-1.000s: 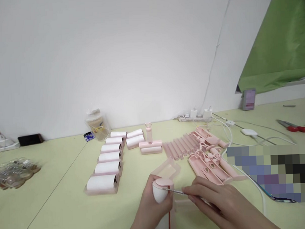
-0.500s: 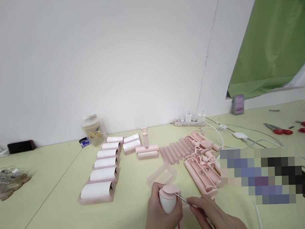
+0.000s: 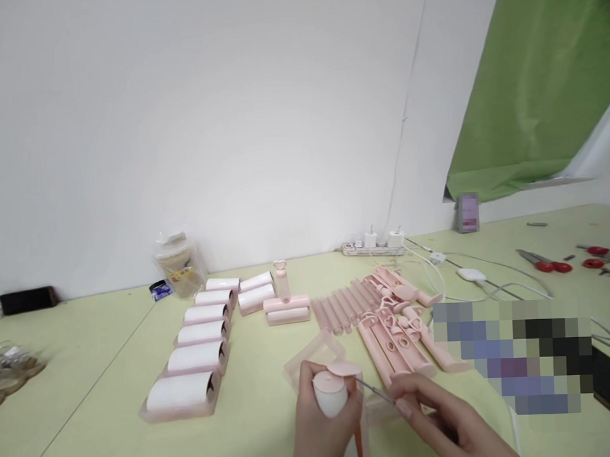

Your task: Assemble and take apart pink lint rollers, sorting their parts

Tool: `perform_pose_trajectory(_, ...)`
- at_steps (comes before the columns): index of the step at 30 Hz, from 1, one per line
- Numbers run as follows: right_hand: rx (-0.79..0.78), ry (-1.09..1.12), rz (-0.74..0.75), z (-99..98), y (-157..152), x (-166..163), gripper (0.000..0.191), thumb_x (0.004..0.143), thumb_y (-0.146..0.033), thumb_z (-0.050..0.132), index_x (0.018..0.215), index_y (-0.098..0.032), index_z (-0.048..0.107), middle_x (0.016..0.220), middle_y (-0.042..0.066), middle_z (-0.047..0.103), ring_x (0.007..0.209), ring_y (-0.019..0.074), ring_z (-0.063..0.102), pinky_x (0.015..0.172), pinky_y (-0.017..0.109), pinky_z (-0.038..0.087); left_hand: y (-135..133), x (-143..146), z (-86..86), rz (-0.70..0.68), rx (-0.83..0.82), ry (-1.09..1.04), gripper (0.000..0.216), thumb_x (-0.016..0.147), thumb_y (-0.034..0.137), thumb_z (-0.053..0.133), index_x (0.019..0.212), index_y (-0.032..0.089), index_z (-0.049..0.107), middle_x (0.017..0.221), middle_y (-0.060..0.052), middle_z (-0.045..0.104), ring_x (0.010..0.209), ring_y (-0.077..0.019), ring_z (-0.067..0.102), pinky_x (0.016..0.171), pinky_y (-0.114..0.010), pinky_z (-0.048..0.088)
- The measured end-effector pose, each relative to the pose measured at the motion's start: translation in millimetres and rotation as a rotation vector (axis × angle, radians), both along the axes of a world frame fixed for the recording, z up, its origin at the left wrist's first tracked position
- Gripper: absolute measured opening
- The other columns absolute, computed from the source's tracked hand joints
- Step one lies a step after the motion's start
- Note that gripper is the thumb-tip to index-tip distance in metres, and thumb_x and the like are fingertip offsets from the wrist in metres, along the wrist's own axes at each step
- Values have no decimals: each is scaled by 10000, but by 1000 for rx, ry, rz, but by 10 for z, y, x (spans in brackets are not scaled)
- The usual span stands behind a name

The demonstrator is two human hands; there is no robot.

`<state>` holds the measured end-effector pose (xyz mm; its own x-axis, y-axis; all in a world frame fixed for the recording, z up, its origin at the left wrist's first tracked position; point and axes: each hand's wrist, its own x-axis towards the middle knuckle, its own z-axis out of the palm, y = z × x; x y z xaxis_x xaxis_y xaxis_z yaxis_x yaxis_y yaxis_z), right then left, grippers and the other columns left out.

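Note:
At the bottom centre my left hand (image 3: 314, 425) is wrapped round a lint roller (image 3: 332, 404) with a white paper roll and a pink end. A round pink end cap (image 3: 345, 368) sits tilted to the right of the roll's end. My right hand (image 3: 441, 410) pinches a thin metal tool (image 3: 373, 389), perhaps a screwdriver, whose tip meets the cap's edge; its handle is hidden in the fingers. Behind the left hand lies a translucent pink cover (image 3: 314, 355). Pink plastic roller shells (image 3: 389, 349) lie beyond the right hand.
White paper rolls (image 3: 180, 391) in pink covers form a row at left. A pink lint roller with upright handle (image 3: 283, 286) stands mid-table, beside translucent pink tubes (image 3: 338, 310). A power strip (image 3: 373, 249), white cables, red-handled scissors (image 3: 544, 263) and a bagged cup (image 3: 179, 269) are farther back.
The pink end cap has come up from the roll's end and shifted right, baring the pink end beneath. My right hand and the tool have moved slightly right. The view has shifted a little.

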<state>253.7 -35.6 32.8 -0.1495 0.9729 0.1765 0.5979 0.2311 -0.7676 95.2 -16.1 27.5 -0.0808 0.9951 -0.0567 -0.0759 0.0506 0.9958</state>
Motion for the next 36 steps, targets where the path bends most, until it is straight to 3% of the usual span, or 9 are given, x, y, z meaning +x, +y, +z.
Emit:
perform_pose_trajectory(5,20,31,89,187,185,-135,258,710,-348,595,948,-264,542,889,-15,605,618,117,537,561,188,444,-57,-23,-26,-32,54,16,337,568,210,675,656,216,350,539,74,470,495,-93,449,483,-189,340)
perform_pose_trajectory(11,-157,201,258,69,279,-340,191,765,-392,541,843,-217,543,627,-54,516,504,84,441,450,172,338,-146,-92,-50,-38,-42,-94,369,516,268,733,637,198,391,508,70,502,470,-92,482,473,-196,363)
perform_pose_trajectory(16,-77,162,109,-120,305,-271,262,830,-440,417,758,-199,490,596,-50,451,515,98,432,462,191,340,-164,-397,32,176,-189,-353,455,471,322,763,682,200,379,655,-2,635,637,-186,620,601,-312,489)
perform_pose_trajectory(18,-52,45,81,-136,331,-237,279,849,-437,376,747,-205,492,595,-45,456,523,109,445,476,202,350,-133,-537,114,222,-163,-316,448,506,331,748,724,203,379,577,24,610,555,-166,605,569,-309,493)
perform_pose_trajectory(23,59,-181,86,-92,343,-232,261,853,-403,382,796,-225,565,915,15,555,638,133,562,597,254,430,-7,-704,219,78,-174,-151,367,655,421,597,868,218,378,536,63,543,372,-108,491,374,-226,400)
perform_pose_trajectory(26,96,-143,19,2,318,-243,267,855,-405,364,901,-244,573,736,0,584,623,154,585,545,244,437,85,-730,205,-16,-165,-60,276,715,372,511,889,222,358,563,43,558,398,-119,515,384,-222,398)
perform_pose_trajectory(28,70,-95,79,99,303,-248,291,860,-410,345,954,-249,568,605,-21,574,552,147,572,475,223,416,142,-741,201,-75,-136,-4,222,738,329,478,889,224,354,584,32,564,431,-125,536,406,-220,408)
perform_pose_trajectory(31,60,-81,207,242,296,-264,301,859,-408,351,932,-245,593,623,-15,613,513,130,552,447,207,398,206,-731,221,-131,-103,61,164,766,302,432,895,229,362,598,29,566,449,-125,546,424,-212,408)
perform_pose_trajectory(36,102,-116,234,321,307,-298,278,856,-385,376,910,-254,615,648,-16,640,542,133,561,489,205,415,235,-650,279,-186,-127,112,112,781,278,386,876,230,353,572,39,559,428,-124,535,421,-205,393)
